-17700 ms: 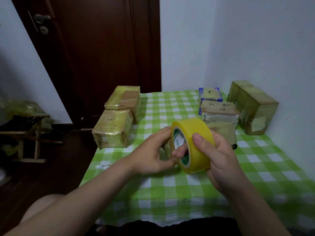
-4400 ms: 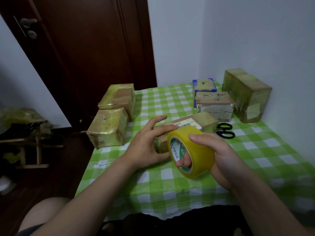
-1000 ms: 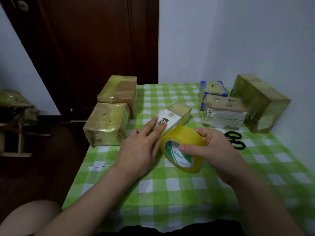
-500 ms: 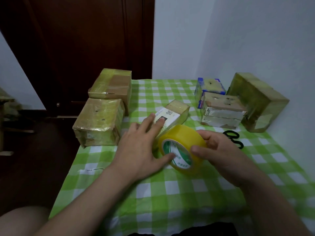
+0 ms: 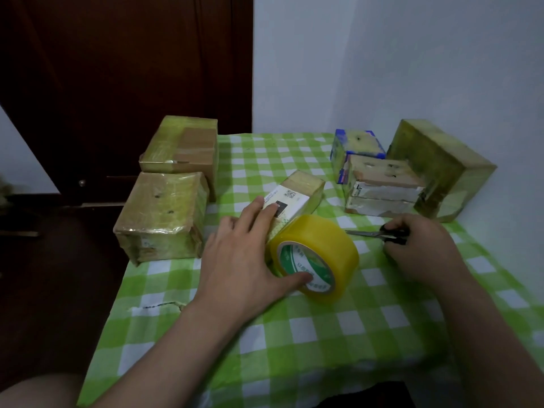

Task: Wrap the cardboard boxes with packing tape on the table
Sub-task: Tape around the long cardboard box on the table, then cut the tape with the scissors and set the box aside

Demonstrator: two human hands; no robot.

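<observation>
A: Your left hand lies flat, fingers straight across the top of the small box in the middle of the table, with the thumb against the face of the tape roll. I'd say that pins both, so any strip between them doesn't slacken.

B: Agreed. The roll stands on its edge, touching the box's near end, which suggests tape runs from it onto the box. The strip itself is too clear for me to make out.

A: Your right hand has its fingers curled round the black handles of the scissors, blades pointing left toward the roll. I can't tell whether they're lifted off the cloth. You look ready to cut.

B: Cut close to the box, then. The wrapped boxes at the left edge and those by the wall sit well apart, out of your way.
</observation>
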